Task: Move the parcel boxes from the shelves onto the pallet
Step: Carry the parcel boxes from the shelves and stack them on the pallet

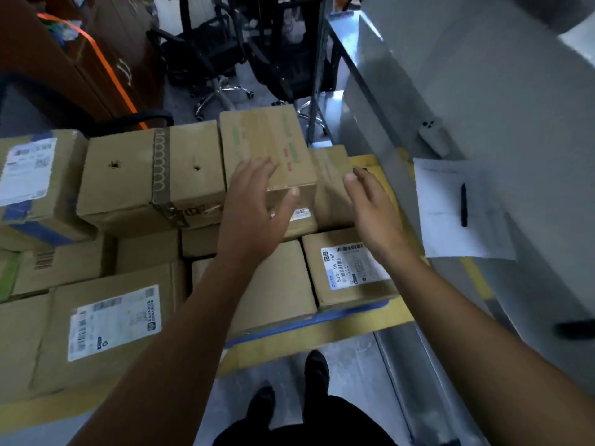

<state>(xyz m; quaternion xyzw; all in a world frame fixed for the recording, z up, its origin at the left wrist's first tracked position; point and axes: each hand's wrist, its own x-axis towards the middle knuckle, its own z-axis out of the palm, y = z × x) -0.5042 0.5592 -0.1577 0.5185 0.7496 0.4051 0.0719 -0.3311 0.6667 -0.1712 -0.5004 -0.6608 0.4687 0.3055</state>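
Observation:
A cardboard parcel box with green and red print (267,146) sits on top of the stacked boxes on the pallet. My left hand (254,207) is spread with straight fingers over its near left corner, at or just above the cardboard. My right hand (373,207) hovers open to the right of that box, beside a lower brown box (333,188), holding nothing. A box with a white shipping label (347,268) lies under my right wrist. The pallet's yellow edge (363,323) shows in front.
More parcel boxes (151,175) fill the pallet to the left. A steel table (483,91) stands on the right with a paper sheet (450,214), a black pen (463,204) and a small white device (434,136). Black office chairs (209,59) stand behind. My shoes (289,391) stand on the grey floor.

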